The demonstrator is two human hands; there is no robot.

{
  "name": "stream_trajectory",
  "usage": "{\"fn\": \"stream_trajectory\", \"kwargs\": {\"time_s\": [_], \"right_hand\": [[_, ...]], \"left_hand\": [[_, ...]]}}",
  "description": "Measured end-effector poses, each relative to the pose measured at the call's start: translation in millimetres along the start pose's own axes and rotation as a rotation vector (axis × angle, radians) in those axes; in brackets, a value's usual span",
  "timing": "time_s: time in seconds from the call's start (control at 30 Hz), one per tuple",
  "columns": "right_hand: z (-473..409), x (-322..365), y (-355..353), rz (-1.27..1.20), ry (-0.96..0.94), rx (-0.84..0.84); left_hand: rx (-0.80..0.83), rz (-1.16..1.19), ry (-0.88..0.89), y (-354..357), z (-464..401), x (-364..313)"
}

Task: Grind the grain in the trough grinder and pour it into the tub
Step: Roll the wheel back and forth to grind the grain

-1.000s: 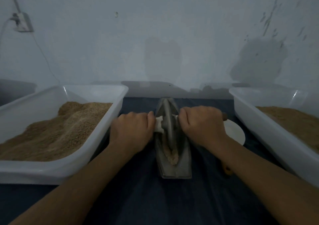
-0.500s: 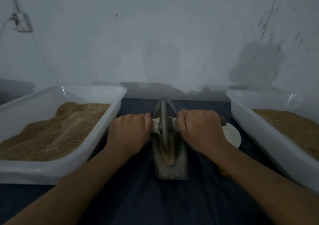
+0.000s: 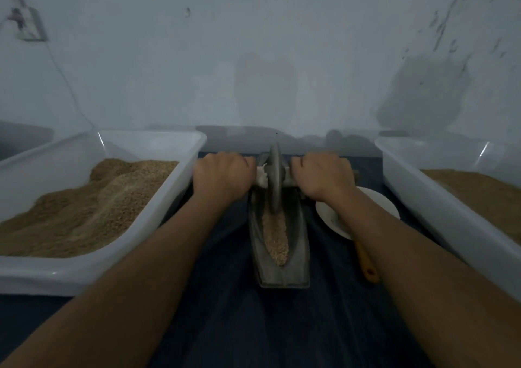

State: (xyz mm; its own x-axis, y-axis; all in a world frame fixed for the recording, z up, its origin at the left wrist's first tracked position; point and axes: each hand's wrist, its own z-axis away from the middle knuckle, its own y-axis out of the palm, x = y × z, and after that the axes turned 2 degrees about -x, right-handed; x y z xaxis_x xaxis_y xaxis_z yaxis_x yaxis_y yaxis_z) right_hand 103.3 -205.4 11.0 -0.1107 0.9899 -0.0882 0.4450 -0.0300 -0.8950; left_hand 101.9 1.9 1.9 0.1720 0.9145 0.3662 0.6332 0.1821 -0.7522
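A grey boat-shaped trough grinder [image 3: 298, 243] lies lengthwise on the dark cloth in the middle. A strip of tan grain [image 3: 275, 236] fills its groove. The metal grinding wheel [image 3: 275, 180] stands upright at the far end of the trough. My left hand [image 3: 222, 177] grips the wheel's axle handle on the left, where white wrapping shows. My right hand [image 3: 322, 177] grips the handle on the right. A white tub [image 3: 158, 207] with heaped coarse grain sits at the left. Another white tub [image 3: 417, 198] with finer brown meal sits at the right.
A small white dish [image 3: 375, 201] lies right of the trough, partly under my right forearm, and an orange-handled tool [image 3: 366, 266] lies beside it. A pale wall stands close behind, with a socket [image 3: 28, 23] and cable at upper left.
Both hands have pushed the wheel away from me along the trough to its far end, uncovering the grain in the near part of the groove.
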Motion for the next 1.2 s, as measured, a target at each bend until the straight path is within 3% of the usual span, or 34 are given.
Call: {"fn": "stream_trajectory", "kwargs": {"time_s": [0.17, 0.3, 0.43, 0.53, 0.6, 0.7, 0.83, 1.03, 1.2], "right_hand": [[1.6, 5.0, -3.5, -0.034, 0.054, -0.017], [52.9, 15.0, -21.6, 0.120, -0.200, -0.291], [95.9, 12.5, -24.7, -0.157, -0.106, -0.389], [98.5, 12.1, -26.7, -0.156, -0.142, -0.471], [86.4, 13.9, -23.5, -0.124, -0.134, -0.439], [44.0, 11.0, -9.8, 0.006, -0.048, -0.204], [0.2, 7.1, -1.9, -0.029, 0.088, -0.025], [24.6, 16.2, -8.5, 0.017, 0.036, -0.121], [80.0, 16.3, -25.2, -0.082, -0.068, -0.280]], "left_hand": [[0.038, 0.037, 0.001, 0.7, 6.5, 2.6], [-0.007, 0.036, 0.067, -21.1, 50.7, 4.9], [-0.142, 0.189, 0.076, -45.3, 87.7, 2.7], [-0.191, 0.215, 0.050, -48.1, 94.1, 5.8], [-0.155, 0.148, 0.069, -39.9, 84.0, 6.1], [-0.043, 0.016, 0.033, -16.3, 50.6, 1.4], [0.017, -0.033, -0.004, 5.4, 1.0, 4.5], [0.007, 0.017, -0.025, -1.8, 26.3, 1.9], [-0.129, 0.187, -0.034, -30.1, 71.7, 2.8]]}}
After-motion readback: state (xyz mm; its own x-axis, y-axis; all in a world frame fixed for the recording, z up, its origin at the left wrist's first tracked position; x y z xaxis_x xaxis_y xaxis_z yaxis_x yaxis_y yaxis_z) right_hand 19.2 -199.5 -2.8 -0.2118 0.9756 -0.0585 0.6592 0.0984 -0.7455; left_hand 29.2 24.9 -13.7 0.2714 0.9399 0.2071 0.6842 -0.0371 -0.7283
